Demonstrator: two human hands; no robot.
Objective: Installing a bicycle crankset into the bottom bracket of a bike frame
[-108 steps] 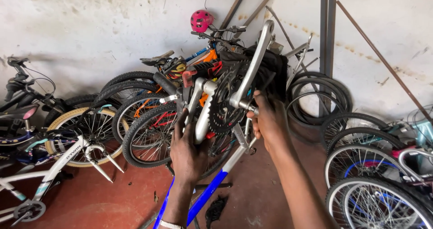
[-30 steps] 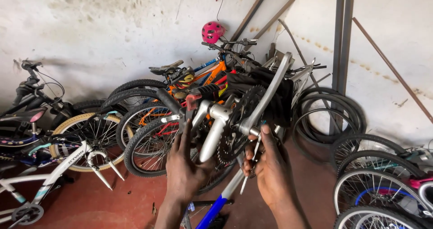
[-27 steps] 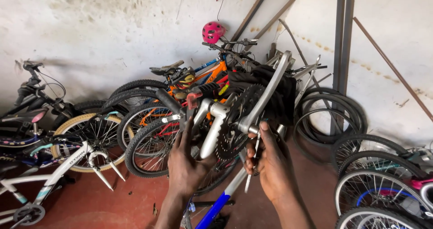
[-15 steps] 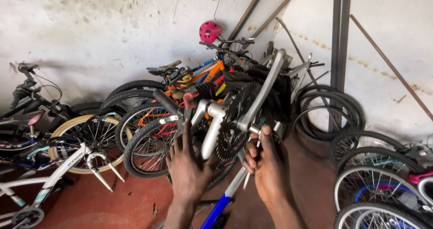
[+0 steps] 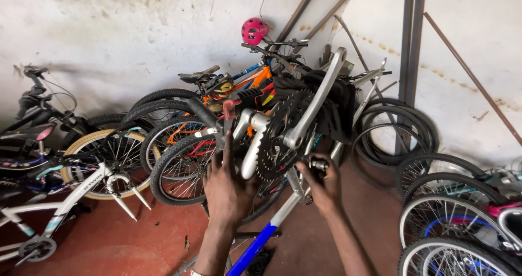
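An upturned bicycle frame with a blue and white tube (image 5: 260, 242) rises in front of me. Its black toothed chainring (image 5: 281, 136) and silver crank arm (image 5: 317, 100) sit at the top. My left hand (image 5: 228, 185) rests flat against the chainring side, its fingers spread by the second silver crank arm (image 5: 252, 145). My right hand (image 5: 323, 184) is closed around a small dark metal part (image 5: 317, 163) at the crank axle, just right of the chainring.
Several bicycles (image 5: 179, 129) lean piled against a stained white wall (image 5: 136, 31). A pink helmet (image 5: 254, 30) hangs above them. Loose tyres (image 5: 394, 129) stack at the right, with more wheels (image 5: 462, 232) in the near right corner. A white bicycle (image 5: 60, 200) stands at left on red floor.
My right hand has slid down from the crank arm to the axle below the chainring. My left hand has stayed against the chainring.
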